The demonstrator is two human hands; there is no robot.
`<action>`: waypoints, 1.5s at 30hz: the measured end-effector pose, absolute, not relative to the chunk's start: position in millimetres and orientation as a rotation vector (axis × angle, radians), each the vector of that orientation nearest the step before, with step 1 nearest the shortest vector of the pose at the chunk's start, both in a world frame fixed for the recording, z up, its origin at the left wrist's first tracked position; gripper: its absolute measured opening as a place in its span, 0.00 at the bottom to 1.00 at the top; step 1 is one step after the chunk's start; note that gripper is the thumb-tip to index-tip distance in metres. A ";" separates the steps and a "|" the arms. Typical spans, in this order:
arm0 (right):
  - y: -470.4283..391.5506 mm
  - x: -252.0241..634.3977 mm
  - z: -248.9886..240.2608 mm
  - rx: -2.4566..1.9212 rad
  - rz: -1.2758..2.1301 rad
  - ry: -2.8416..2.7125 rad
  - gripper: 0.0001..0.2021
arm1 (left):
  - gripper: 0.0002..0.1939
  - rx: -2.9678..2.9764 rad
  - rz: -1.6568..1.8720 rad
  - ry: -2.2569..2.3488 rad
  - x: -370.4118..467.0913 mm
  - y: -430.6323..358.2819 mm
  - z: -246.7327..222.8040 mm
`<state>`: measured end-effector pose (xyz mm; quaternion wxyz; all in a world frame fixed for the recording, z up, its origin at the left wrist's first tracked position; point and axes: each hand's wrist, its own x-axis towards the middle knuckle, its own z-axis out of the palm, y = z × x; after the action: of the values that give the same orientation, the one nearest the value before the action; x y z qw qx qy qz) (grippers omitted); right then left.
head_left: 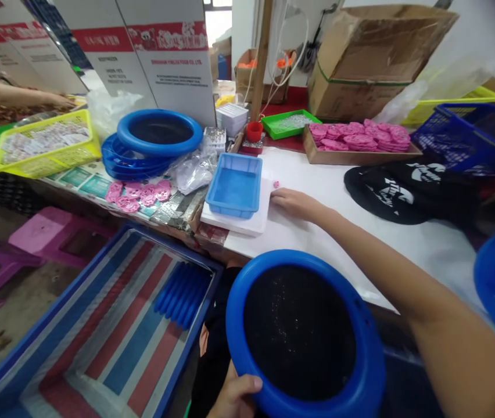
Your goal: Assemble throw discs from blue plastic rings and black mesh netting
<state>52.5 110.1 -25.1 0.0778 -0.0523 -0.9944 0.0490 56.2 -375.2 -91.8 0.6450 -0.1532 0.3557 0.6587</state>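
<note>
Blue-rimmed disc (300, 331) clamped in the left hand (235, 395), the right hand (295, 204) reaches out, fingers (277, 196) bunched (hold unclear).

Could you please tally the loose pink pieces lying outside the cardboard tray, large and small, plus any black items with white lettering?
Large pink pieces: 5
Small pink piece: 1
Black item with white lettering: 1
Total: 7

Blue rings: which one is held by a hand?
The bottom-centre ring: it alone shows a hand, the person's left hand, gripping its rim.
</note>
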 end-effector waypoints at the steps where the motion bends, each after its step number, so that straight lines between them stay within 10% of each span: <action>1: 111.0 53.1 -29.8 -0.151 0.126 -2.972 0.22 | 0.40 -0.365 1.523 0.806 56.1 -376.7 -93.4; 15: 88.0 129.0 -22.8 -0.851 -0.060 -2.988 0.22 | 0.39 -0.301 1.498 1.028 29.0 -332.3 -66.1; 21: 53.9 190.8 17.4 -1.257 0.601 -2.171 0.12 | 0.39 -0.150 1.578 0.950 70.0 -307.6 -26.1; 37: -67.7 291.3 -3.2 -0.911 1.406 -1.505 0.07 | 0.28 -0.247 1.521 1.817 -24.1 -246.8 36.4; 45: -81.6 316.1 21.3 -0.674 1.278 -1.689 0.11 | 0.30 -0.066 1.304 2.213 -13.4 -269.8 45.8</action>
<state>316.1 -81.6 21.3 0.4435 -0.2719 -0.6811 0.5153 -13.4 -269.8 45.8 0.2821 -0.0246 0.8263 0.4869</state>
